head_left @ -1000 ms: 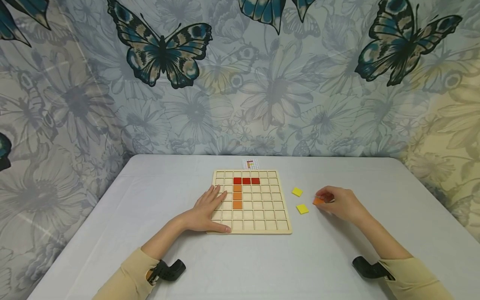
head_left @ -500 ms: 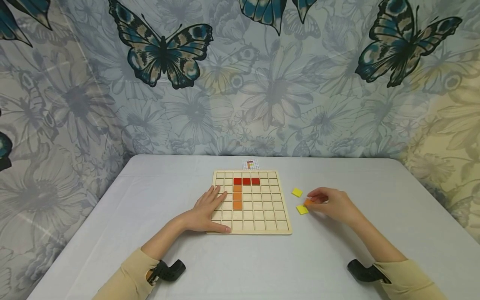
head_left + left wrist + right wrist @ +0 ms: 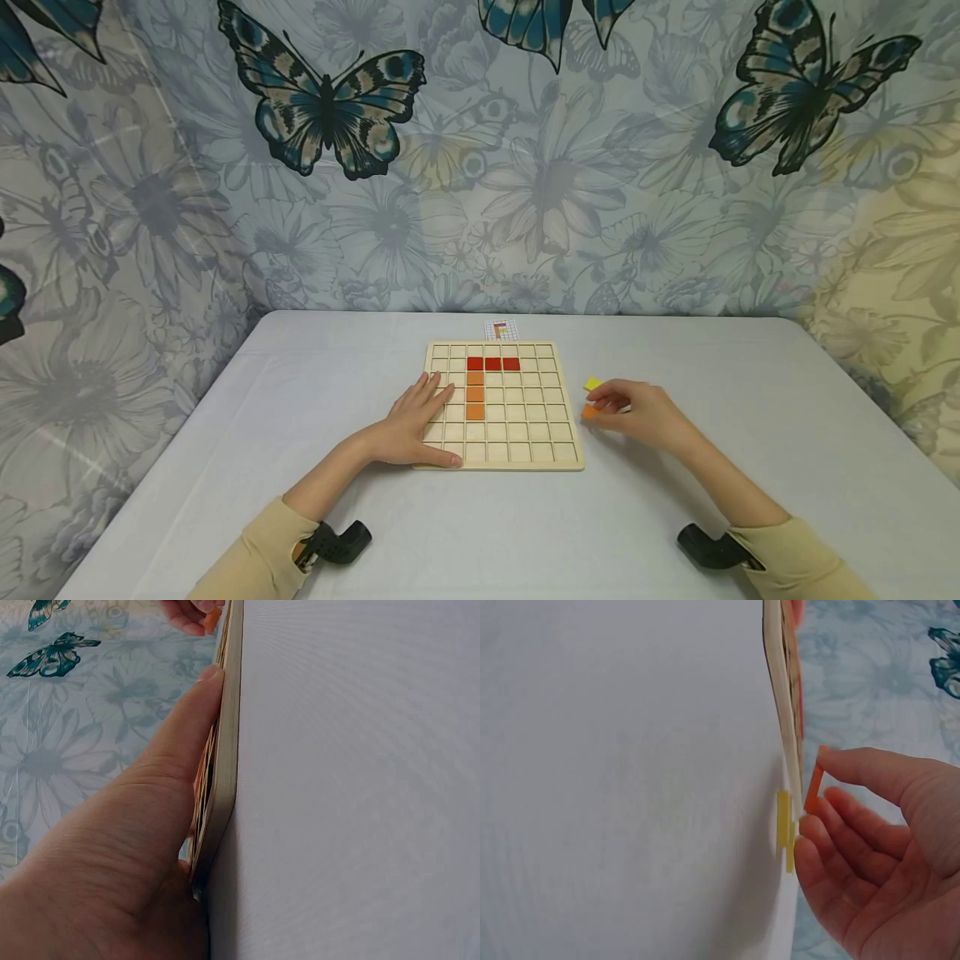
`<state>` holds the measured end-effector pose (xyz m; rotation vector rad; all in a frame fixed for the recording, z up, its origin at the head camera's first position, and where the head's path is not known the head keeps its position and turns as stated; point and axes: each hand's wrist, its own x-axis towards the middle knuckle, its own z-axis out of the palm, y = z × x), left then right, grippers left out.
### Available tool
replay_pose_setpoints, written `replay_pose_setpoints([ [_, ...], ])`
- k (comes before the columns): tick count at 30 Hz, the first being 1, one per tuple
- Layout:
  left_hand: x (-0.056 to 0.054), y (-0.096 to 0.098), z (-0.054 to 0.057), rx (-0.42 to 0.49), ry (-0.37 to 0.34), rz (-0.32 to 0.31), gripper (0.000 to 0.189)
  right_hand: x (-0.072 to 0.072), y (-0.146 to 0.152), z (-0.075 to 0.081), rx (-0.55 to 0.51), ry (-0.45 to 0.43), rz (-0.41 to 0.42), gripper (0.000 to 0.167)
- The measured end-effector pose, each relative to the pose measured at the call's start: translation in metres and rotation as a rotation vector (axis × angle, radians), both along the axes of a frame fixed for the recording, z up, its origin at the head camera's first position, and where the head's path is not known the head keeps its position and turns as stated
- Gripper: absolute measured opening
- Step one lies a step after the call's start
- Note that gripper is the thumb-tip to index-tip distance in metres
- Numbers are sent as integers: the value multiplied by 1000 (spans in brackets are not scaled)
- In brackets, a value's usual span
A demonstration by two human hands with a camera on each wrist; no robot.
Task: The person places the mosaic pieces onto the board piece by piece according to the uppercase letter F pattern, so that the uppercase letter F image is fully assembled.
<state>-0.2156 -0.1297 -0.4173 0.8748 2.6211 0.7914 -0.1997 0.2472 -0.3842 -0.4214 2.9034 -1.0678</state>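
Left hand (image 3: 408,429), fingers wide, rests on the board (image 3: 517,432), likely steadying it; right hand (image 3: 637,410) pinches an orange tile (image 3: 817,781) edgewise.

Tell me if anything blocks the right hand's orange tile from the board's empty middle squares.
Nothing visible does: the right hand holds the orange tile right of the board, the left hand covers only its left side, and the yellow tiles lie outside it.

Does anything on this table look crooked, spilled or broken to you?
Nothing stands out. On the board, the red tiles and orange tiles sit squarely in their cells. Two yellow tiles lie loose on the table beside it, and the right hand holds another orange tile. I see no spill or damage.
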Motion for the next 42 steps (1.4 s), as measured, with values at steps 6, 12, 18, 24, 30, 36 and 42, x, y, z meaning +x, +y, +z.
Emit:
replay_pose_setpoints([
  [6,0,0,-1,3,0,4,110,1,-9,-1,-21,-4,34,29],
  [12,0,0,-1,2,0,5,110,2,-19,-3,-51,-33,43,27],
  [18,0,1,0,-5,-2,9,110,1,-32,-3,-72,-67,69,27],
  [24,0,1,1,-10,5,10,110,1,-43,-2,-86,-61,110,25],
  [30,0,1,1,-8,6,11,110,0,-53,-3,-115,-95,141,26],
  [36,0,1,1,-1,0,11,110,-1,-63,-5,-107,-82,199,25],
  [42,1,1,1,2,0,9,110,0,-75,-4,-103,-72,212,23],
])
